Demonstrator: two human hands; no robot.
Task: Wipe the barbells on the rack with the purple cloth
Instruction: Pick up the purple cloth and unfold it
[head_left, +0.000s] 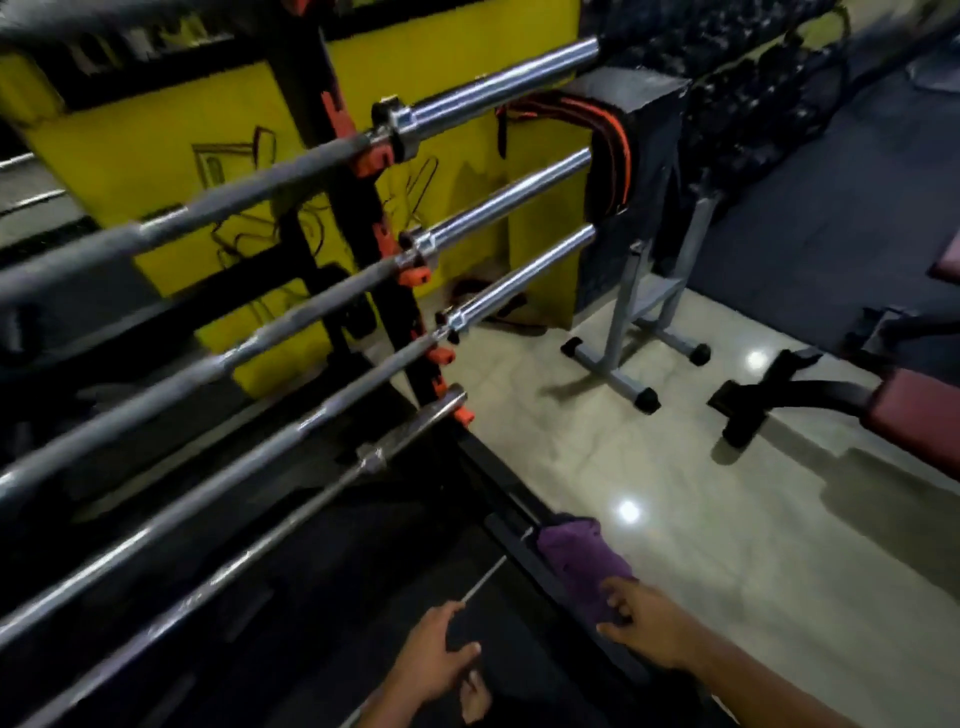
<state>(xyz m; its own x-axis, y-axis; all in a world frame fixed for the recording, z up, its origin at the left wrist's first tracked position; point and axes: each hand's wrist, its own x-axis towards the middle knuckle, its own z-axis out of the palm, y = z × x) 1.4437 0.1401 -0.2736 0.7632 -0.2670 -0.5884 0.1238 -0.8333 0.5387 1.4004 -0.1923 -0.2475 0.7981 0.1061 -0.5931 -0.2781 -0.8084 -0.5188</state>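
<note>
Here my right hand (647, 623) reaches the crumpled purple cloth (582, 564), draped on the rack's black base rail (498, 499) near the lowest steel barbell (234, 564); fingertips touching, grip not yet clenched. My left hand (434, 660) curls round a thin metal rod (483, 584), probably steadying me.

The barbells (291, 291) ran out of the picture's left edge, so their far ends were cut off, and motion blur smeared their shafts there. Below them, the left hand (441, 660) and right hand (644, 623) were cut off at the forearm by the bottom edge. The right hand's fingertips hid part of the purple cloth (582, 561).
</note>
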